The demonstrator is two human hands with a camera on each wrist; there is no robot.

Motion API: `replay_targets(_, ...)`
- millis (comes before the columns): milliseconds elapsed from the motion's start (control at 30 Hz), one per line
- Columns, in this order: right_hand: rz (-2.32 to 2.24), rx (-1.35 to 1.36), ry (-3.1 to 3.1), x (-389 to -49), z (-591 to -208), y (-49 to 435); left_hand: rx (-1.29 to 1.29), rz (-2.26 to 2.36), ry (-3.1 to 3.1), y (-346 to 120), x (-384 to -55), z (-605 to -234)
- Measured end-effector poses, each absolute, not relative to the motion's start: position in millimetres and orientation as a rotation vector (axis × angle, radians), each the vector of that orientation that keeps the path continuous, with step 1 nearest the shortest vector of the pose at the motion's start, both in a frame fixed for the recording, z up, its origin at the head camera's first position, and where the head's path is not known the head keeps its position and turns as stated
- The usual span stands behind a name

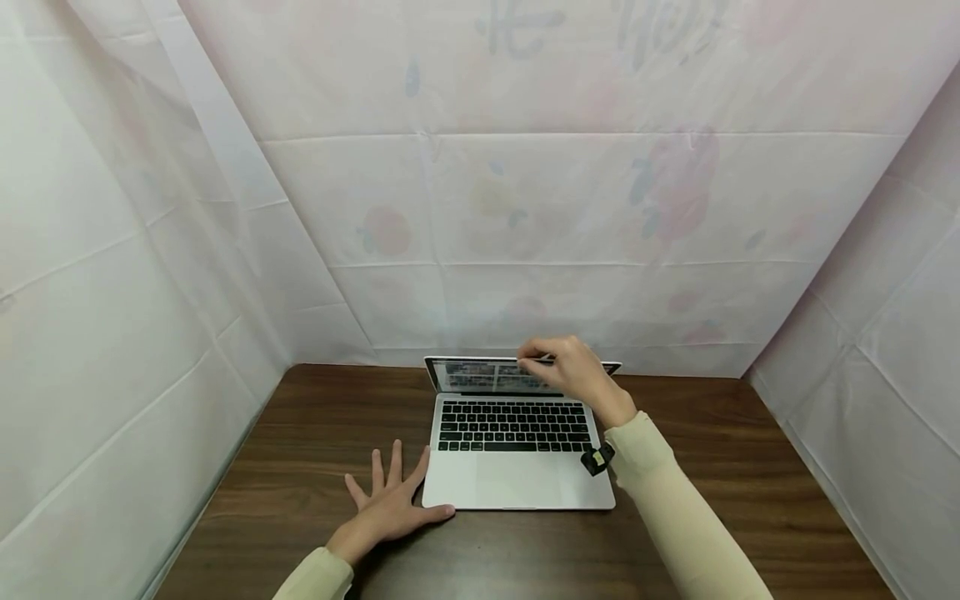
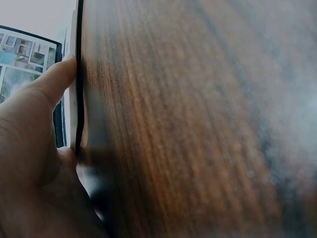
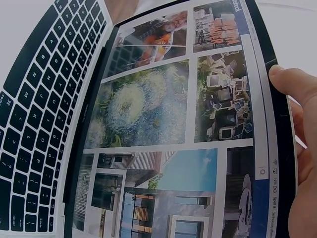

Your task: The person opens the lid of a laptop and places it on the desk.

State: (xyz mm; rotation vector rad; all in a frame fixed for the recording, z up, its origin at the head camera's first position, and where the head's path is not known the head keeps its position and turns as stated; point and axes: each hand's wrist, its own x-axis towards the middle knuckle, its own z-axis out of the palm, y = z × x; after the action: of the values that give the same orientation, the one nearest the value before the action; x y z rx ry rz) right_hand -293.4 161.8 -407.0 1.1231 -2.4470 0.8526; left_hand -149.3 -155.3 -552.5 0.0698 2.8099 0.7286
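Observation:
A silver laptop (image 1: pixel 517 485) with black keys stands unfolded on the wooden table. Its lit screen (image 3: pixel 143 104) shows a page of several pictures. My right hand (image 1: pixel 572 367) pinches the top edge of the screen, with the thumb on the front bezel and the fingers behind it, as the right wrist view shows. My left hand (image 1: pixel 386 504) is spread beside the laptop's front left corner, its fingers straight. In the left wrist view, the thumb and a finger of the left hand (image 2: pixel 29 129) touch the laptop's side edge.
The dark brown table (image 1: pixel 300 433) ends at a pale printed curtain (image 1: pixel 540 200) just behind the laptop. White cloth (image 1: pixel 135 317) hangs on the left and more on the right. A small black device (image 1: pixel 597 459) sits at the right wrist.

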Motion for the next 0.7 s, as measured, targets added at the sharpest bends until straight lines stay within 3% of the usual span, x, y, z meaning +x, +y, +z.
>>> replay_targets(700, 0.866, 1.081, -2.487, -298.5, -400.0, 162.1, 0.061, 0.728, 2.775, -153.0, -151.2, -554.1)
